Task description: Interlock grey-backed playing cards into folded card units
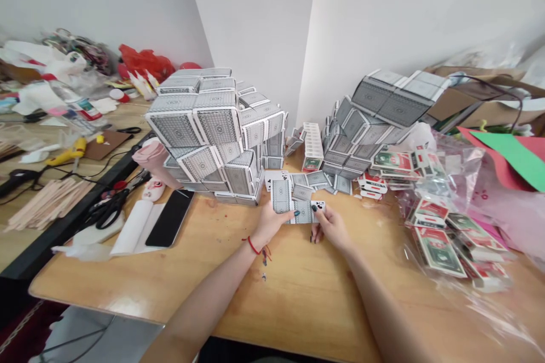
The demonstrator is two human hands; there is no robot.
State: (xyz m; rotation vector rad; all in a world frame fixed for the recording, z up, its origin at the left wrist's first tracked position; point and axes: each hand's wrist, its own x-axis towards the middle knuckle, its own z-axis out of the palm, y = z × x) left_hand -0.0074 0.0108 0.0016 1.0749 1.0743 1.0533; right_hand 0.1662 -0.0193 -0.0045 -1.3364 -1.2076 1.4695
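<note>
Pinching a small fan of grey-backed cards (293, 208) just above the wooden table (298, 300), the left hand (267, 222) clamps one end under its thumb and the right hand (330, 228) nips the other. Behind them stand two finished-looking card-cube stacks, the left stack (213, 130) and the right stack (370, 119); loose cards (317, 180) and boxed packs (438, 246) suggest plenty remains

We can read no words here. One playing card (318, 205) shows small black marks on its white corner, too blurry for us to name. The print on the red and green card boxes (438, 249) is too small to read.
</note>
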